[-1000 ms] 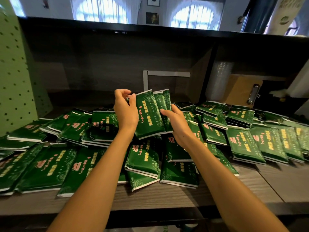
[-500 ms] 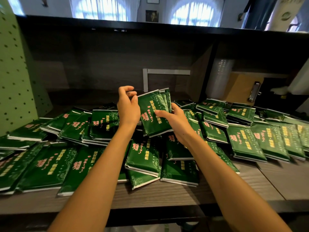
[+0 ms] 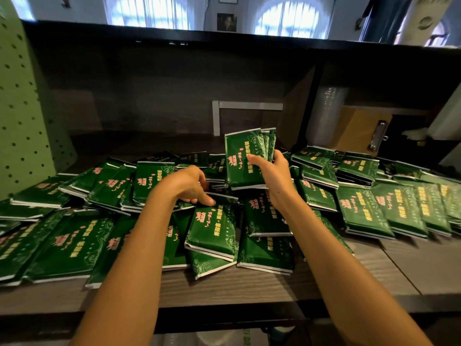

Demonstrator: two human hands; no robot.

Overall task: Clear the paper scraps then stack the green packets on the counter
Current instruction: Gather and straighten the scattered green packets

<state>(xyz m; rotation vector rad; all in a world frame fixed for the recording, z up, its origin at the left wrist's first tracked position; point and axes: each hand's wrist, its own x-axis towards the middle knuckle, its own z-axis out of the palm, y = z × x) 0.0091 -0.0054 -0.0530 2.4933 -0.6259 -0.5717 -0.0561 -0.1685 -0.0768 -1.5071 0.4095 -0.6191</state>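
Note:
Many green packets with pink and yellow print lie scattered and overlapping across the grey wooden counter [image 3: 249, 283]. My right hand [image 3: 270, 171] holds a small upright bunch of green packets [image 3: 243, 158] above the pile, thumb across the front one. My left hand [image 3: 189, 187] is lowered onto the pile, fingers curled down and touching the top edge of a loose packet [image 3: 212, 228] in the middle. Whether it grips that packet I cannot tell. No paper scraps are visible.
A green pegboard panel [image 3: 22, 121] stands at the left. A dark back wall and shelf rise behind the counter. At the back right are a clear plastic roll [image 3: 326, 116] and a brown clipboard [image 3: 359, 131]. Bare counter shows along the front edge and front right.
My left hand has let go of the held bunch and dropped down onto the pile. My right hand now holds the bunch alone, shifted slightly right.

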